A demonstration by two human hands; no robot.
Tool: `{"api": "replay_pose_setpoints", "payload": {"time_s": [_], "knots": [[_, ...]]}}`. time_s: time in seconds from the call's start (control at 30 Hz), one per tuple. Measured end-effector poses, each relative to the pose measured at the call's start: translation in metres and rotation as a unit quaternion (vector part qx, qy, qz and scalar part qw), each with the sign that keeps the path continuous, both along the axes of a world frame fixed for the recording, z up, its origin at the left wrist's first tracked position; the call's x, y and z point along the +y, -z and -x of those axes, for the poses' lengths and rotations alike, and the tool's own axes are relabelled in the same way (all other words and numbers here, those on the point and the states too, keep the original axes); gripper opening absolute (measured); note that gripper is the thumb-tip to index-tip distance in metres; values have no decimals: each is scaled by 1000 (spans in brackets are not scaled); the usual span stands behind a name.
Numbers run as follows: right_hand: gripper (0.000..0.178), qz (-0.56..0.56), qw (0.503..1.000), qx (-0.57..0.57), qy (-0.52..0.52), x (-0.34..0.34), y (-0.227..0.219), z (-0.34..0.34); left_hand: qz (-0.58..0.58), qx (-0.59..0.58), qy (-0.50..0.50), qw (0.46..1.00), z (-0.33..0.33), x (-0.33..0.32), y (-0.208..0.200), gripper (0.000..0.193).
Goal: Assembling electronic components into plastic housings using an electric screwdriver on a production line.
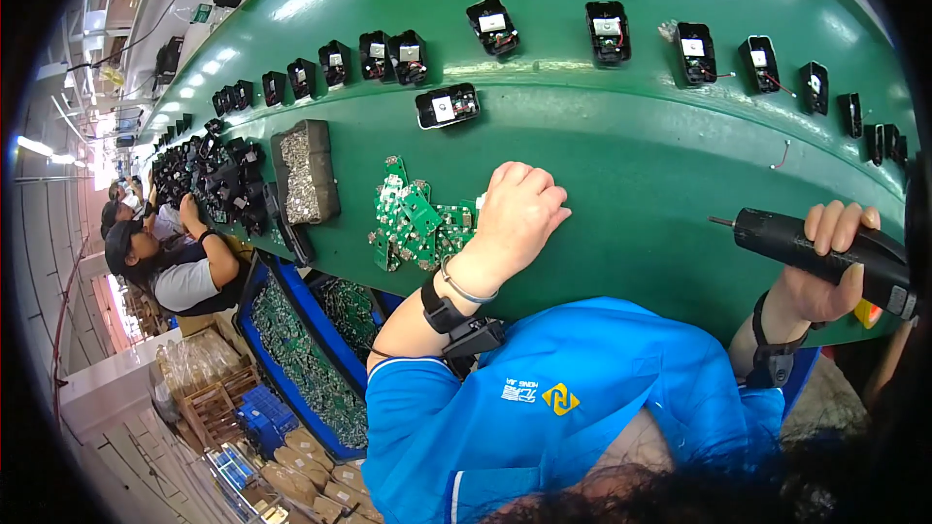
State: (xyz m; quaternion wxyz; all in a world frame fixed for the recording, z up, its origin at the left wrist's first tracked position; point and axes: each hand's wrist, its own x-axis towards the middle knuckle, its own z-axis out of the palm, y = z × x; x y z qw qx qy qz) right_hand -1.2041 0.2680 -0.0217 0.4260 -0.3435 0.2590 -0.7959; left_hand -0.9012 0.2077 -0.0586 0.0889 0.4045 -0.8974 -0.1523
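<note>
My right hand is wrapped round a black electric screwdriver, whose thin bit points left above the green bench. Fingers curled in, my left hand is just right of a loose pile of green circuit boards. Whatever those fingers may hold is hidden from view. Beyond the pile lies a black plastic housing with a white block and wires inside. A dark tray of small metal screws stands left of the boards.
Similar black housings form a row along the bench's far side. More black parts are heaped at left, near two people. A blue bin of boards stands below the near edge. A short wire lies at right.
</note>
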Motion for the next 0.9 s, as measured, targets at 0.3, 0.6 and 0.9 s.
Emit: {"api": "replay_pose_setpoints", "payload": {"time_s": [0.3,0.6,0.9], "knots": [[44,-1,1000,4,21,4,0,-1,23,56,31,998,9,-6,1,11],[45,95,992,-82,32,-3,-25,6,-662,540,-155,496,102,10,7,14],[43,116,980,-87,137,17,-38,23,-777,513,-94,353,165,14,15,20]]}}
